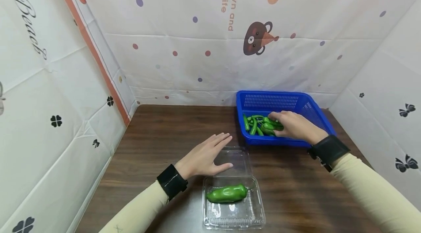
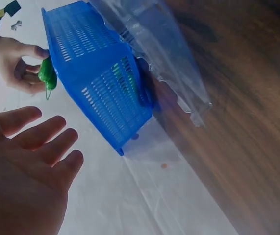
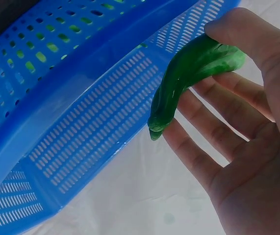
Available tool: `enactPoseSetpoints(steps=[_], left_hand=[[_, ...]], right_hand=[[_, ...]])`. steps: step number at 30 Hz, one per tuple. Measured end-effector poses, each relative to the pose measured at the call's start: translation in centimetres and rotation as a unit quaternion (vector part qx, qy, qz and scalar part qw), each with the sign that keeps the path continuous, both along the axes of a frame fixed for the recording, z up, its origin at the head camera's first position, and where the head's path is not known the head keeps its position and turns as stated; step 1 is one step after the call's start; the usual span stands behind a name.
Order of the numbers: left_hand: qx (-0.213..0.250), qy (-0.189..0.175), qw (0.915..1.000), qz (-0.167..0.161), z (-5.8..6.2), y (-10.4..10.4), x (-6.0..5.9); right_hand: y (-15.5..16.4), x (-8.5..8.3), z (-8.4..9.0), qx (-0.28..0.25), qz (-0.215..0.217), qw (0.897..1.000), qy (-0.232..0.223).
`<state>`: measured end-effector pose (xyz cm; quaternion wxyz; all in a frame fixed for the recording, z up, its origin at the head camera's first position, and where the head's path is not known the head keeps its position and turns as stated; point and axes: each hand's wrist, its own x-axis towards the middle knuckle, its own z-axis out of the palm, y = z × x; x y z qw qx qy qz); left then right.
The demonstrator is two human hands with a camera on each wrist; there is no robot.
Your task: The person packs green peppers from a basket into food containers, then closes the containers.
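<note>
My right hand (image 1: 296, 126) pinches a green pepper (image 3: 179, 73) between thumb and fingers, over the front of the blue basket (image 1: 276, 141). In the right wrist view the pepper is long, glossy and bent. Several more green peppers (image 1: 254, 126) lie at the basket's left side. With fingers straight, my left hand (image 1: 202, 158) hovers by the raised lid (image 1: 240, 161) of a clear plastic clamshell box (image 1: 258, 209) and holds nothing. One large green pepper (image 1: 227, 194) lies crosswise in the box's base, its stem to the right.
Under everything is a dark brown wooden table (image 1: 158, 134). White printed sheets (image 1: 184, 61) wall it in at the back and both sides. The basket stands close to the back sheet, right of the middle, with the clamshell box nearer the front.
</note>
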<state>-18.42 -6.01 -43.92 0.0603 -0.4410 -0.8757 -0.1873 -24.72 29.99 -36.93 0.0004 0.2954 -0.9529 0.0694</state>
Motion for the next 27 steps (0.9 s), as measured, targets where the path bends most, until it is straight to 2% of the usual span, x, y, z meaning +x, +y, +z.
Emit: enactPoseSetpoints(steps=[10,18,27], left_hand=[[0.003,-0.004,1.0000,0.005,0.0,-1.7,1.4],[0.016,-0.008,0.9998,-0.006,-0.9,-3.0,3.2],[0.014,0.007,0.9999,-0.006,-1.2,-3.6,4.0]], right_hand=[[-0.3,0.7,0.5,0.009,0.011,1.000,0.012],[-1.4,2.0,-0.1,0.004,0.025,1.000,0.012],[-1.7,2.7,0.2,0.003,0.044,0.998,0.036]])
